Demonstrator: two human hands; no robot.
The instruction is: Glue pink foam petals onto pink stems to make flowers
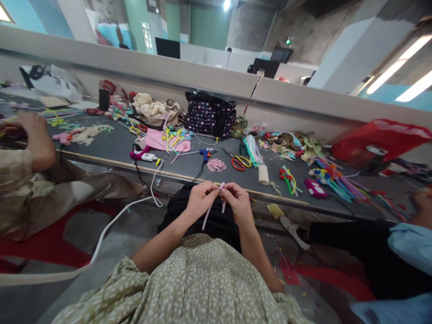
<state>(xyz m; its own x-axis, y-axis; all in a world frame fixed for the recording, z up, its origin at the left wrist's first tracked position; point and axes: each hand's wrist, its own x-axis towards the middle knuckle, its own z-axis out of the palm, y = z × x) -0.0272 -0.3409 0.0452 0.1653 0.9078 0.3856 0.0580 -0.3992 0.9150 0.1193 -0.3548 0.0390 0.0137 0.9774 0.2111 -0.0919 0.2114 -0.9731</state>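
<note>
Both hands meet in front of my lap, just off the table's near edge. My left hand [204,196] pinches a pale pink pipe cleaner [206,218], one end of which hangs down below the fingers. My right hand [236,198] is closed on the same pipe cleaner, its thumb and forefinger touching the left fingertips. A short end sticks up between the hands and another hangs beneath the right fingers. Beyond them on the table lie a pile of small pink pieces [216,165], a blue glue gun [205,154] and scissors with red and yellow handles [239,163].
A dark patterned bag [209,114] stands against the partition. Bundled pipe cleaners [252,150] lie by a pale cylinder [263,174]. A white cable [111,225] runs down across the left. Co-workers sit on both sides; one's hand [37,135] is at the left. A red bag [381,139] stands right.
</note>
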